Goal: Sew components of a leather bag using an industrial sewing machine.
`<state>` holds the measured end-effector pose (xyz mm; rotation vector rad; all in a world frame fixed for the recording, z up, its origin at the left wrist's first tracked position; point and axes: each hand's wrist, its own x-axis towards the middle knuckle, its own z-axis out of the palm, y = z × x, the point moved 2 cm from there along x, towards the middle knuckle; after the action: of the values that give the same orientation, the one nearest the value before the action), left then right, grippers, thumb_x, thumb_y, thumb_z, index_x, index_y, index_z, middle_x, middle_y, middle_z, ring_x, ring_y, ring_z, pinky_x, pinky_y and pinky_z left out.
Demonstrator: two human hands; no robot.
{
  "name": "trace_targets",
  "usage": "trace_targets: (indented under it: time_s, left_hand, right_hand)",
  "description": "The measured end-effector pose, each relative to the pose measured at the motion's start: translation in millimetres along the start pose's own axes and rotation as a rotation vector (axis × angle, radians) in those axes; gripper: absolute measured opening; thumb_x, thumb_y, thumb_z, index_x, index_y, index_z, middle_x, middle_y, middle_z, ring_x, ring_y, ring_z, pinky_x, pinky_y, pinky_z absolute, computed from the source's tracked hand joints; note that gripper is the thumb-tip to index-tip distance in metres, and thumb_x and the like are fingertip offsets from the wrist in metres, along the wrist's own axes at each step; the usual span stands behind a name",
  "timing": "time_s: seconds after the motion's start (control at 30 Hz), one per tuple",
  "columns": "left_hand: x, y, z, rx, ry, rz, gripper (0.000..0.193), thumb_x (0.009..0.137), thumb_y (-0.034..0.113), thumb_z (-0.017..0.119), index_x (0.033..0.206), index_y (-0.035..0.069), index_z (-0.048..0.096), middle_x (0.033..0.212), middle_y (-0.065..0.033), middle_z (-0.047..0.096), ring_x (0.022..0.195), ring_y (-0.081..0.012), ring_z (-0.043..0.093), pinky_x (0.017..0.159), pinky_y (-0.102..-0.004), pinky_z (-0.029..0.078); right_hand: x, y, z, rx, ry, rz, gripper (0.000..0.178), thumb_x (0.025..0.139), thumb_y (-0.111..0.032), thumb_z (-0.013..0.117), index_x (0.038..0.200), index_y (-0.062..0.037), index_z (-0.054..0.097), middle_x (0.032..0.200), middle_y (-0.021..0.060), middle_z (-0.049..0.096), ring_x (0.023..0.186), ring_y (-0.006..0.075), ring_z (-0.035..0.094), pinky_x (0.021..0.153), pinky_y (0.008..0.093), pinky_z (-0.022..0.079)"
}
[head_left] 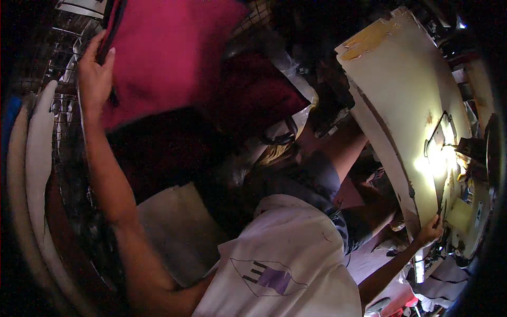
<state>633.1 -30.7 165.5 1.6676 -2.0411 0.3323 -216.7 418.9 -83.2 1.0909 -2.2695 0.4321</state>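
Note:
At the upper left, my left hand (96, 76) grips the dark-trimmed edge of a raised pinkish-red cloth piece (158, 58), thumb on one side and fingers on the other. My right hand (430, 231) is closed at the near edge of a worn white tabletop (391, 79). A thin dark thing rises from its fingers toward a bright light (438, 161); glare and shadow hide what it is. Darker red cloth (259, 84) lies beyond the raised piece, partly in shadow.
Long pale rolls (38, 158) stand along the left beside a wire rack (63, 105). A greyish flat sheet (179, 227) lies below the red cloth. Clear plastic (301, 84) hangs near the middle. Tools and clutter (467, 211) crowd the tabletop's right side.

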Motion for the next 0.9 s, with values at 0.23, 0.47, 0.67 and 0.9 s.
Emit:
trace_targets:
  time_s: [0.23,0.47,0.67,0.9]
  left_hand:
    - [-95,124,105,0.277,-0.124,0.304,0.026,0.09,0.014,0.061,0.114,0.016,0.07,0.086,-0.0073,0.058,0.08,-0.0284,0.056,0.066,-0.0426,0.048]
    - [-341,98,424,0.074,-0.351,0.322,0.062,0.08,0.019,0.068,0.139,0.012,0.053,0.138,-0.0189,0.049,0.116,-0.037,0.053,0.095,-0.0507,0.046]
    - [-330,122,390,0.051,-0.549,0.203,0.068,0.075,0.03,0.074,0.137,0.012,0.053,0.139,-0.0172,0.05,0.118,-0.0369,0.052,0.095,-0.0515,0.045]
    - [-220,198,259,-0.024,-0.886,0.227,0.033,0.076,0.029,0.075,0.101,0.009,0.071,0.111,-0.0136,0.066,0.104,-0.0322,0.062,0.086,-0.0515,0.049]
  right_hand:
    - [2,-15,-11,-0.084,-0.08,0.159,0.034,0.094,-0.028,0.068,0.111,0.001,0.073,0.104,0.0246,0.07,0.097,0.0383,0.064,0.087,0.0452,0.05]
    - [-7,7,6,-0.034,-0.099,0.153,0.033,0.095,-0.03,0.067,0.112,-0.0032,0.073,0.104,0.0223,0.07,0.094,0.0354,0.064,0.085,0.0438,0.05]
    - [-1,-26,-14,-0.128,-0.071,0.108,0.033,0.095,-0.031,0.066,0.112,-0.0043,0.074,0.105,0.0217,0.071,0.095,0.0355,0.064,0.086,0.0434,0.05]
    - [-4,1,-31,-0.161,-0.119,0.141,0.033,0.097,-0.028,0.064,0.112,0.0011,0.072,0.106,0.0244,0.071,0.094,0.0353,0.069,0.085,0.0433,0.053]
